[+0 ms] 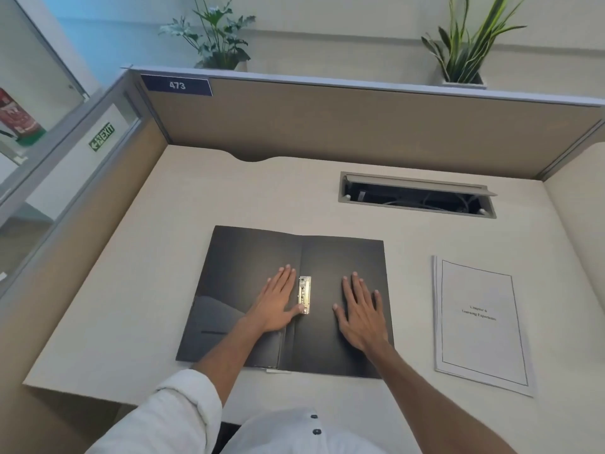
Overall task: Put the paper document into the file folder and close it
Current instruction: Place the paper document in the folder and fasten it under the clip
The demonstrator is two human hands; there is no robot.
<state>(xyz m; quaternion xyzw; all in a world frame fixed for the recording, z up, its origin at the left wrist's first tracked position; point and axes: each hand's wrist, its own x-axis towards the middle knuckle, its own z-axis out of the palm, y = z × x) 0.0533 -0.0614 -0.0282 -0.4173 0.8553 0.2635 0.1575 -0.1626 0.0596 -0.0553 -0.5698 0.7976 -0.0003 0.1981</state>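
Observation:
A black file folder lies spread open and flat on the beige desk. A metal clip runs along its spine. My left hand rests flat on the left flap, thumb touching the clip's lower end. My right hand lies flat on the right flap with fingers apart. Neither hand holds anything. The paper document, a white stapled stack with a framed title page, lies on the desk to the right of the folder, apart from it.
An open cable hatch is sunk into the desk behind the folder. Brown cubicle partitions wall the desk at the back and on both sides. Two potted plants stand beyond the back partition.

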